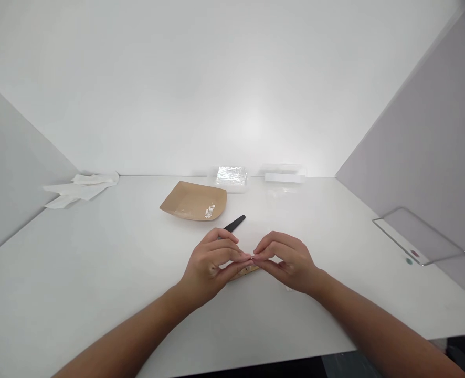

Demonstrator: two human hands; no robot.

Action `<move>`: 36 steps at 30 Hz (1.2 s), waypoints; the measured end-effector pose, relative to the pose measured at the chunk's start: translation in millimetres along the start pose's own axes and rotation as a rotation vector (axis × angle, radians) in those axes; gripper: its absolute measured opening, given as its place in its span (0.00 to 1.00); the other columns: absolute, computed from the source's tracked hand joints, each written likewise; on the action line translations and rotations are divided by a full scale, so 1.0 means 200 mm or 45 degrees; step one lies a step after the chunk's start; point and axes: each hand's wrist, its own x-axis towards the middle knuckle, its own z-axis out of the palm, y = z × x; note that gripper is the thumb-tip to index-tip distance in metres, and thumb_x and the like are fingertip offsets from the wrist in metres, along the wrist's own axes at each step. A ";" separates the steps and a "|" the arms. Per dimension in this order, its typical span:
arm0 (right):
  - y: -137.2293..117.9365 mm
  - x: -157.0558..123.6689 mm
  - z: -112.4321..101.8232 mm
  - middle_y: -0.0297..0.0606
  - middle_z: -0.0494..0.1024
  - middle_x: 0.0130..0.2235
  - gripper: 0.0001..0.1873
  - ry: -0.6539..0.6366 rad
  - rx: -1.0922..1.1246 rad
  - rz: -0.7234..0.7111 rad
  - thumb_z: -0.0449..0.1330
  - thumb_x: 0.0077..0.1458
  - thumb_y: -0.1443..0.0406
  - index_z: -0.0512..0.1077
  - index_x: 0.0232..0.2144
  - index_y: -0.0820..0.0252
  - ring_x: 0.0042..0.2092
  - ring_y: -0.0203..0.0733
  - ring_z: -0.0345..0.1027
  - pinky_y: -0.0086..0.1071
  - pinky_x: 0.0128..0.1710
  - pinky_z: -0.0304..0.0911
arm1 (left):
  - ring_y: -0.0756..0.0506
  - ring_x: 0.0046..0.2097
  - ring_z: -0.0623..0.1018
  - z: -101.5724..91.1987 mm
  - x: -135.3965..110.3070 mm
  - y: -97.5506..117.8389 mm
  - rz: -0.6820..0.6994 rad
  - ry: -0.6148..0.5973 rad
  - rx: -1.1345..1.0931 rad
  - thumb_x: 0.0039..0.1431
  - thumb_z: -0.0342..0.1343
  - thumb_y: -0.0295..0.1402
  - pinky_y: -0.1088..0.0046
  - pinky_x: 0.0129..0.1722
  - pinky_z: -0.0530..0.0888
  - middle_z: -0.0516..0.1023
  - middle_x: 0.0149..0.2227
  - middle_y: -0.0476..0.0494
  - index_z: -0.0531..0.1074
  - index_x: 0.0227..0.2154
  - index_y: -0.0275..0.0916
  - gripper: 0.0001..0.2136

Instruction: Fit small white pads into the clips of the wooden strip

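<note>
My left hand and my right hand meet fingertip to fingertip over the middle of the white table. Both have their fingers curled and pinched together around something tiny that I cannot make out. Under the hands lies a small tan object, partly hidden. A black nail file lies just behind my left hand. Further back sits a brown paper tray with a few small white pieces in it.
Crumpled white tissues lie at the back left. A clear plastic packet and a white box stand by the back wall. A clear sheet leans at the right divider. Grey dividers close both sides.
</note>
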 end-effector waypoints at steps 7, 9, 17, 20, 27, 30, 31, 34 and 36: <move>0.01 -0.01 0.01 0.37 0.79 0.36 0.08 0.022 0.009 0.008 0.69 0.61 0.72 0.74 0.36 0.57 0.35 0.37 0.75 0.31 0.31 0.73 | 0.44 0.39 0.79 0.00 -0.01 0.01 -0.126 -0.017 0.005 0.61 0.69 0.27 0.62 0.46 0.80 0.84 0.29 0.51 0.83 0.37 0.45 0.05; 0.01 -0.01 0.01 0.37 0.78 0.36 0.08 0.026 0.014 0.012 0.69 0.60 0.71 0.74 0.36 0.57 0.34 0.37 0.75 0.31 0.31 0.73 | 0.42 0.43 0.79 0.00 -0.02 0.01 -0.208 -0.033 -0.009 0.63 0.68 0.28 0.63 0.45 0.80 0.84 0.29 0.49 0.84 0.37 0.45 0.04; 0.00 -0.02 0.02 0.35 0.77 0.34 0.07 -0.055 0.022 0.145 0.69 0.63 0.65 0.73 0.39 0.57 0.34 0.36 0.72 0.30 0.33 0.69 | 0.43 0.46 0.77 -0.01 -0.02 0.04 -0.462 -0.095 -0.139 0.66 0.64 0.31 0.72 0.36 0.80 0.82 0.30 0.47 0.83 0.37 0.46 0.04; 0.01 -0.03 0.02 0.34 0.78 0.33 0.07 -0.128 0.046 0.166 0.67 0.66 0.62 0.72 0.39 0.57 0.32 0.34 0.71 0.28 0.32 0.67 | 0.43 0.47 0.76 -0.01 -0.02 0.04 -0.449 -0.104 -0.131 0.67 0.62 0.30 0.73 0.37 0.80 0.81 0.31 0.46 0.83 0.38 0.46 0.05; -0.01 -0.03 0.02 0.28 0.72 0.26 0.13 -0.313 -0.281 0.059 0.57 0.72 0.61 0.67 0.33 0.58 0.25 0.32 0.59 0.29 0.27 0.52 | 0.44 0.44 0.75 0.02 -0.03 0.01 -0.274 -0.047 -0.029 0.67 0.61 0.27 0.73 0.35 0.79 0.82 0.34 0.45 0.82 0.43 0.43 0.07; -0.02 -0.02 0.02 0.28 0.69 0.24 0.14 -0.287 -0.392 -0.006 0.55 0.73 0.63 0.66 0.31 0.58 0.25 0.33 0.55 0.30 0.28 0.50 | 0.44 0.43 0.75 0.03 -0.03 0.00 -0.222 -0.024 0.011 0.67 0.62 0.26 0.72 0.34 0.79 0.82 0.34 0.45 0.81 0.43 0.43 0.07; -0.02 -0.02 0.02 0.28 0.69 0.24 0.14 -0.274 -0.419 -0.025 0.55 0.73 0.64 0.67 0.31 0.58 0.25 0.33 0.55 0.30 0.29 0.49 | 0.44 0.43 0.75 0.03 -0.03 0.00 -0.196 -0.014 0.030 0.66 0.62 0.26 0.72 0.34 0.79 0.82 0.34 0.45 0.81 0.43 0.43 0.07; -0.03 -0.01 0.02 0.29 0.69 0.25 0.14 -0.242 -0.480 -0.062 0.56 0.72 0.64 0.68 0.31 0.59 0.26 0.32 0.55 0.31 0.29 0.49 | 0.44 0.42 0.74 0.04 -0.04 -0.01 -0.120 0.030 0.099 0.64 0.63 0.24 0.72 0.33 0.78 0.83 0.35 0.45 0.80 0.45 0.42 0.09; -0.03 0.00 0.02 0.28 0.69 0.25 0.13 -0.233 -0.513 -0.083 0.56 0.72 0.65 0.68 0.32 0.59 0.27 0.32 0.55 0.31 0.29 0.48 | 0.44 0.42 0.74 0.05 -0.04 -0.01 -0.091 0.060 0.134 0.64 0.64 0.23 0.73 0.31 0.77 0.83 0.36 0.44 0.80 0.45 0.41 0.10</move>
